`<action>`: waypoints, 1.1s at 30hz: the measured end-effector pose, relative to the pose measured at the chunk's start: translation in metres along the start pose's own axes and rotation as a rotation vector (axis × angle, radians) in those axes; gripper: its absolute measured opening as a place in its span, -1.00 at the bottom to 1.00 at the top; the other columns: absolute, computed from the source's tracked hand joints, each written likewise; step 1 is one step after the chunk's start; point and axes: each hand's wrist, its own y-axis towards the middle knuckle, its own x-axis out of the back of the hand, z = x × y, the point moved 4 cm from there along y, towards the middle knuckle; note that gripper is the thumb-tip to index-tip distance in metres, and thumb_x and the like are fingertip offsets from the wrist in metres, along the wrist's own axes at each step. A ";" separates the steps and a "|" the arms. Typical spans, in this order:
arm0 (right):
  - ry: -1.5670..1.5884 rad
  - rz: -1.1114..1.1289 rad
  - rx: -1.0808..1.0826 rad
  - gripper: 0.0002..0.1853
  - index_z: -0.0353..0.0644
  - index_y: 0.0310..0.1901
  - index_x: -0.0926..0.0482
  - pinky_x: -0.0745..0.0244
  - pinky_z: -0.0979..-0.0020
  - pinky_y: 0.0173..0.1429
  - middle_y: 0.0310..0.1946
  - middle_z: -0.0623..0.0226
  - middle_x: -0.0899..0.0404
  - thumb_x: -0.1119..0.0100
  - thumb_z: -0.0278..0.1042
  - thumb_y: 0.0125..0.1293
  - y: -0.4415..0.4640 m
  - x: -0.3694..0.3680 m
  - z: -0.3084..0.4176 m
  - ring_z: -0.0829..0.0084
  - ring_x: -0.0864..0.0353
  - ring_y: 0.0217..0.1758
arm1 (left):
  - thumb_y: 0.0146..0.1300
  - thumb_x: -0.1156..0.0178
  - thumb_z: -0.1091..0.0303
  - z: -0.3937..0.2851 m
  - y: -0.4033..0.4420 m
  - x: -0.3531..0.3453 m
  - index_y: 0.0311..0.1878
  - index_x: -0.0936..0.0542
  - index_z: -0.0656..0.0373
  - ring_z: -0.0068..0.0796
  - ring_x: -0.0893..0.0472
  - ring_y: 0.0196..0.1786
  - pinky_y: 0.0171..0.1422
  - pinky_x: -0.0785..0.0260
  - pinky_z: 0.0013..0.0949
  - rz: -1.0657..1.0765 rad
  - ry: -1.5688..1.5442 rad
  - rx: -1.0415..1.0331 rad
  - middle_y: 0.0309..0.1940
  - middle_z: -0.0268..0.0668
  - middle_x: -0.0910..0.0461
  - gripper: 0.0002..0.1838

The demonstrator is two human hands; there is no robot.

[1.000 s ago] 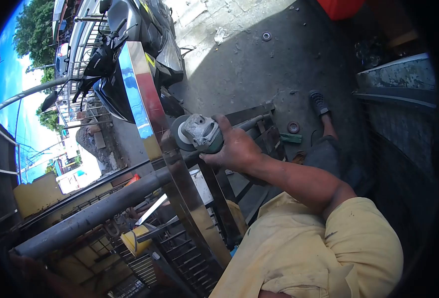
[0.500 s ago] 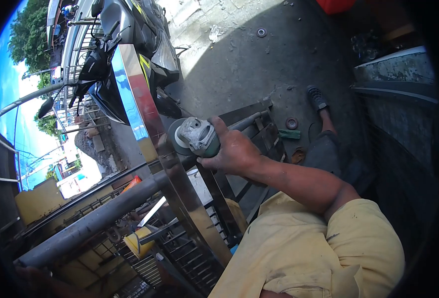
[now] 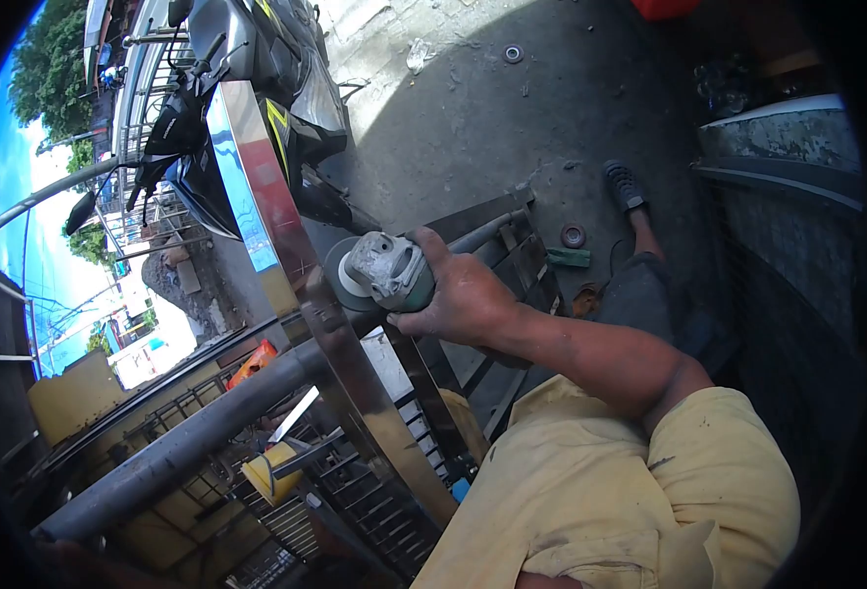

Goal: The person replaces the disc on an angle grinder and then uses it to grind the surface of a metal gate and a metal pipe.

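Observation:
My right hand (image 3: 468, 294) is wrapped around the body of an angle grinder (image 3: 391, 270) with a grey metal head and a green housing. The grinder's disc (image 3: 339, 278) lies at the edge of a long, shiny square metal tube (image 3: 327, 319); whether it touches cannot be made out. The tube slants across the view over a thick grey pipe (image 3: 198, 427). A dim brownish shape (image 3: 80, 562) in the dark lower left corner may be my left hand; its fingers are not distinguishable.
A black motorcycle (image 3: 301, 98) stands behind the tube's far end. Dark metal frame bars (image 3: 526, 275) lie beyond the grinder. On the concrete floor are a disc (image 3: 573, 236) and a green block (image 3: 569, 257). A yellow container (image 3: 270, 473) sits below the pipe.
The view has shifted slightly, so the motorcycle and the tube's far end appear farther left. My right hand keeps its grip on the angle grinder, with the disc still beside the tube.

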 end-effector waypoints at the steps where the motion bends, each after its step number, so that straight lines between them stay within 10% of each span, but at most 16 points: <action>1: -0.016 -0.008 0.017 0.02 -0.27 0.42 -0.06 -0.56 0.04 0.18 -0.13 -0.18 -0.67 -0.51 -0.08 0.06 -0.003 -0.001 -0.001 -0.16 -0.70 -0.02 | 0.40 -0.02 0.30 -0.001 0.000 0.000 -0.26 -0.67 0.27 -0.25 -0.60 -0.35 -0.35 -0.51 -0.18 -0.013 -0.003 0.016 -0.34 -0.04 -0.62 -0.71; 23: -0.071 0.000 -0.008 0.04 -0.20 0.42 -0.04 -0.57 0.07 0.17 -0.09 -0.17 -0.66 -0.55 -0.09 0.06 -0.001 -0.003 -0.001 -0.14 -0.69 0.03 | 0.45 -0.03 0.12 0.057 0.004 0.012 0.09 -0.51 0.23 -0.11 -0.59 -0.15 -0.11 -0.52 -0.07 0.113 0.145 0.159 -0.12 0.02 -0.59 -0.62; 33: -0.013 -0.007 0.003 0.05 -0.25 0.46 -0.07 -0.56 0.02 0.18 -0.09 -0.17 -0.65 -0.52 -0.02 0.06 0.011 0.000 -0.002 -0.15 -0.68 0.02 | 0.40 -0.04 0.22 0.021 0.014 0.006 -0.38 -0.63 0.23 -0.27 -0.54 -0.50 -0.46 -0.41 -0.19 0.156 0.081 -0.180 -0.49 -0.16 -0.61 -0.67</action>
